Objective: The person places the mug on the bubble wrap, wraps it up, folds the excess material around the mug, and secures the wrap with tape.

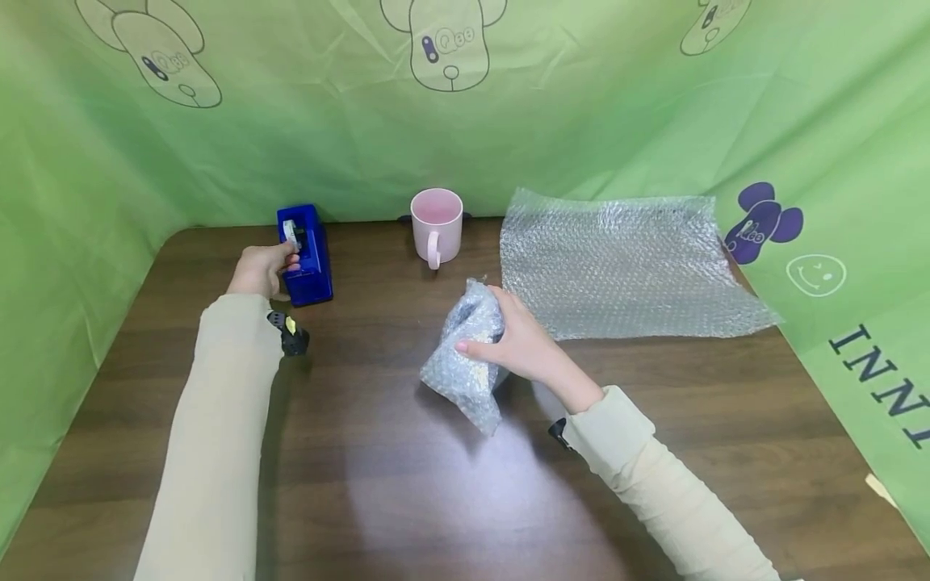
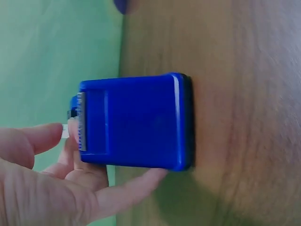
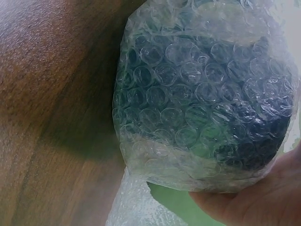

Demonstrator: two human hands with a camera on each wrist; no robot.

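Observation:
At the back left of the table stands a blue tape dispenser [image 1: 311, 270]. My left hand [image 1: 259, 268] is at its side, and in the left wrist view thumb and a finger pinch a small white end of tape [image 2: 65, 131] by the serrated cutter [image 2: 82, 121]. Another finger touches the dispenser's lower edge. In the middle of the table my right hand [image 1: 526, 343] grips a bundle of bubble wrap [image 1: 465, 367], thumb on the near side. Something dark and greenish shows through the wrap in the right wrist view; its kind is hidden.
A pink mug [image 1: 437, 230] stands at the back middle, handle toward me. To its right lies a flat sheet of bubble wrap [image 1: 617, 270], reaching the table's right edge. A green printed cloth [image 1: 349, 129] hangs behind and at the sides of the wooden table [image 1: 349, 500].

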